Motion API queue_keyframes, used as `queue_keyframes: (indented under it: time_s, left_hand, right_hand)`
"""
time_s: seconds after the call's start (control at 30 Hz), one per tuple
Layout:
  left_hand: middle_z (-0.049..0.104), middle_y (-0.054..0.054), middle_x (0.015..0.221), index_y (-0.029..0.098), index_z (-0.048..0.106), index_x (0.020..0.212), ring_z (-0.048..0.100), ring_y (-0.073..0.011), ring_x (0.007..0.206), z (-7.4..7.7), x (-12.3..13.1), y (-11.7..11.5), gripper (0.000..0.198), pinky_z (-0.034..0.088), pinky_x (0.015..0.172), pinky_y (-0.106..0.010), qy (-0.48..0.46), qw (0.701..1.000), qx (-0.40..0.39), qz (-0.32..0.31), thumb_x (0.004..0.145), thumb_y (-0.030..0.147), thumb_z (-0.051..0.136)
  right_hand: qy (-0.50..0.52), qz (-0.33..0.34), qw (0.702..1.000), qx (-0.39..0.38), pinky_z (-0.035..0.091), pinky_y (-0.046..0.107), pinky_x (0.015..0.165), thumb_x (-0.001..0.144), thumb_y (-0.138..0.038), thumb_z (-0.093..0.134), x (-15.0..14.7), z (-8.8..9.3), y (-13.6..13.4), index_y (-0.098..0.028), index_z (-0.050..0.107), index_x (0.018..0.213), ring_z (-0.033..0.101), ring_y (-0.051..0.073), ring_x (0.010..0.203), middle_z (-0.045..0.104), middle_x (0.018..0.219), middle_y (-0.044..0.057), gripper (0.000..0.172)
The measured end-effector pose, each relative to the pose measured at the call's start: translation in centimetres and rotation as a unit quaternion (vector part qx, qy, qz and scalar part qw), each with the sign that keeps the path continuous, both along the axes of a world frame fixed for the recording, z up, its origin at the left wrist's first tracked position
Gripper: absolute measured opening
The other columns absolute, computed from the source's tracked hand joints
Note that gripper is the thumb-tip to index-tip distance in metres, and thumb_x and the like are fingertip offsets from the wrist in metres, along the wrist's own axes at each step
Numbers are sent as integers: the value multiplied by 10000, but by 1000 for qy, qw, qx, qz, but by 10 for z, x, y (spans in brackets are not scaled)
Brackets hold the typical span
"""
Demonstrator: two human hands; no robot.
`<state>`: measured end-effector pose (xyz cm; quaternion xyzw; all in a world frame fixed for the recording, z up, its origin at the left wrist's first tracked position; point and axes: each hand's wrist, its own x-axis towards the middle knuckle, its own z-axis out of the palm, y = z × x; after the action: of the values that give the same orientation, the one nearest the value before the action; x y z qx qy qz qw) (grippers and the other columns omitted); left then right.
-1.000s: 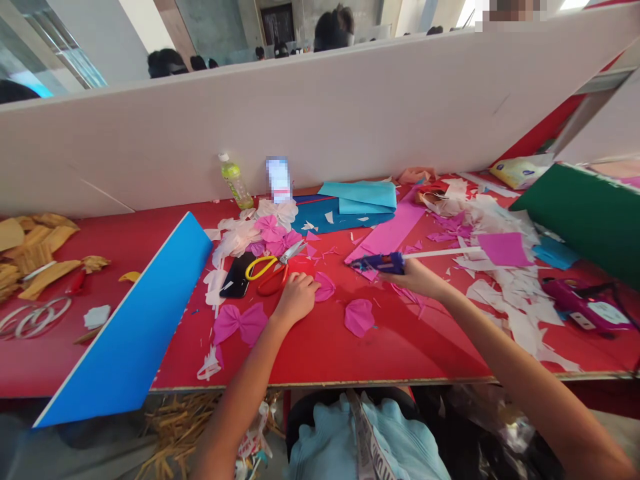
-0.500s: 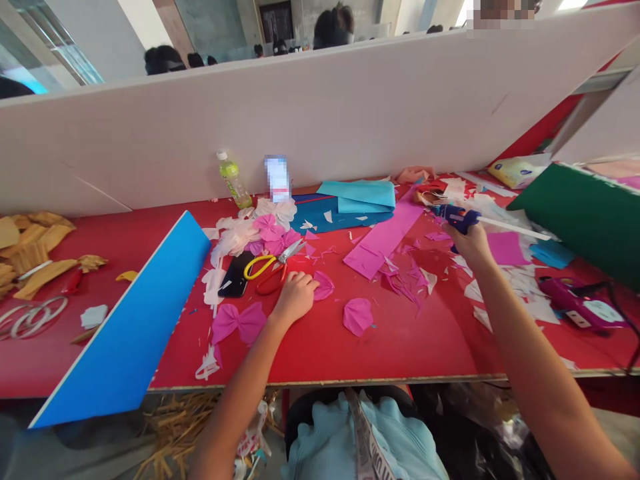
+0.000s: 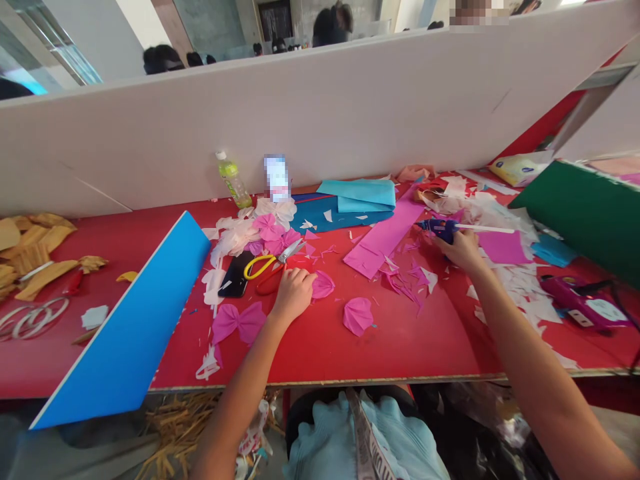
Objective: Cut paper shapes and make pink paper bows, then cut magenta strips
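My right hand point(image 3: 463, 248) is closed round a blue glue gun point(image 3: 441, 229) with a white glue stick point(image 3: 484, 229) sticking out of its back, held low over the paper scraps at the right of the red table point(image 3: 320, 347). My left hand point(image 3: 295, 293) rests curled on the table and presses on a pink pleated paper fan point(image 3: 323, 285). Another pink fan point(image 3: 359, 315) lies between my arms. A pink paper bow point(image 3: 239, 321) lies left of my left wrist.
Yellow-handled scissors point(image 3: 265, 264) and a black phone point(image 3: 235, 274) lie behind my left hand. A blue board point(image 3: 135, 327) leans over the front edge at left. A pink paper strip point(image 3: 387, 233), blue paper sheets point(image 3: 350, 203), a green bottle point(image 3: 233, 180), a green board point(image 3: 585, 213) and a purple glue gun point(image 3: 583, 303) surround them.
My right hand carried the glue gun from the middle of the table out to the right, then drew it back a little and lower. My left hand stayed on the pink fan.
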<state>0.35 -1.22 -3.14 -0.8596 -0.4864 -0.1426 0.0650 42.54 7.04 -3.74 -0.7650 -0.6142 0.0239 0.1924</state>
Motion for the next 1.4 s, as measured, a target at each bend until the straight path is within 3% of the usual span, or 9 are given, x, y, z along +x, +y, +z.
queue_keyframes:
  time_s: [0.23,0.53,0.63,0.73,0.9,1.07,1.17,1.33,1.4]
  left_hand:
    - [608,-49,877,191,619,926,504,-189,893,-7,-1,4,175,351,809,-345,0,1000,-6,-2,876,179,452]
    - [613,-35,875,191,602,891,512,-182,896,-9,0,5,128,348,843,-352,-5,1000,-26,-6,875,213,477]
    - [610,-35,862,191,598,882,513,-181,887,-10,1,6,120,347,845,-352,1,1000,-26,-4,872,214,481]
    - [609,-38,848,188,595,864,514,-183,868,-10,1,6,125,347,835,-353,7,1000,-21,-3,874,211,472]
    - [616,-42,849,183,587,841,518,-186,854,-8,1,5,143,344,835,-363,9,1000,-9,-8,880,202,451]
    - [611,-58,841,184,588,830,518,-196,871,-2,2,1,155,344,840,-374,-9,1000,8,10,875,184,440]
    - [609,-63,817,185,588,820,520,-206,860,2,5,-2,159,348,831,-379,-19,999,26,33,871,183,438]
    - [600,-64,805,192,576,819,524,-212,858,1,10,-6,173,336,856,-390,-27,997,46,57,888,216,420]
    - [596,-65,812,192,576,834,524,-214,865,0,12,-7,166,328,869,-395,-31,996,47,63,888,224,423]
  right_hand:
    - [-43,-92,995,3,254,377,755,815,-567,458,-2,0,-26,-93,498,1209,362,290,1000,429,1114,240,618]
    - [-43,-110,989,91,294,394,754,793,-280,421,-40,11,-74,-164,597,922,401,285,948,510,983,162,247]
    - [-52,-49,990,119,318,401,759,764,-256,430,-65,13,-86,-178,591,878,429,283,930,520,931,122,211]
    - [-13,78,988,131,343,387,765,760,-214,439,-100,12,-94,-179,582,828,463,254,871,535,864,95,162]
    - [102,309,943,73,389,345,774,794,-172,421,-162,7,-91,-184,592,839,515,217,859,583,884,98,177]
    - [237,307,921,-40,422,304,727,804,-259,436,-197,0,-76,-168,600,757,542,170,754,616,803,61,194]
    - [386,283,873,-98,435,281,678,777,-353,492,-210,-4,-75,-164,599,755,545,149,703,625,746,25,219]
    - [665,213,693,-177,469,266,733,672,-378,648,-233,-3,-84,-175,618,839,595,140,763,643,807,36,265]
    - [716,179,649,-187,474,266,770,638,-336,694,-241,-2,-87,-176,619,817,607,136,770,643,807,38,252]
